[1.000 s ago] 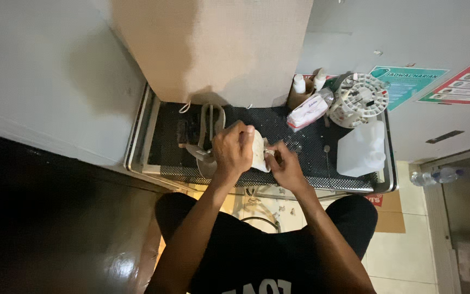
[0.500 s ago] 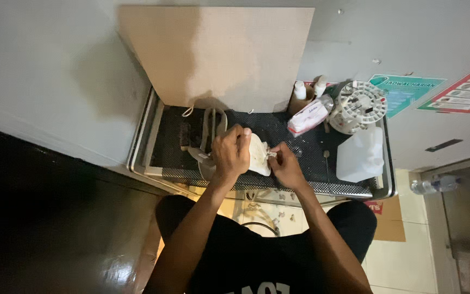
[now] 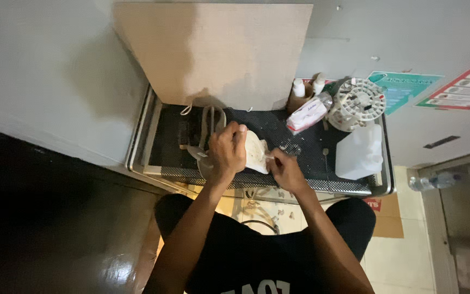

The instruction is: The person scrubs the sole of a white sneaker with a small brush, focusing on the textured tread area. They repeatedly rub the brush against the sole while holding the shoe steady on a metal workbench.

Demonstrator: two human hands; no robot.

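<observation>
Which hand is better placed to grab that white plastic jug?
Right, probably. The right hand pinches the white pouch nearer the jug; the left hand grips the pouch farther away.

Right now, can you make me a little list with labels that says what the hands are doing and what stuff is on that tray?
left hand: left hand closed around the top of a cream-coloured pouch
right hand: right hand pinches the pouch's right edge
surface: metal tray lined with a black mesh mat
right side: white plastic jug, white round reel, pink-and-white packet, two small bottles
behind: tan board leaning on the wall
left of hands: dark metal tool, too dim to name
</observation>
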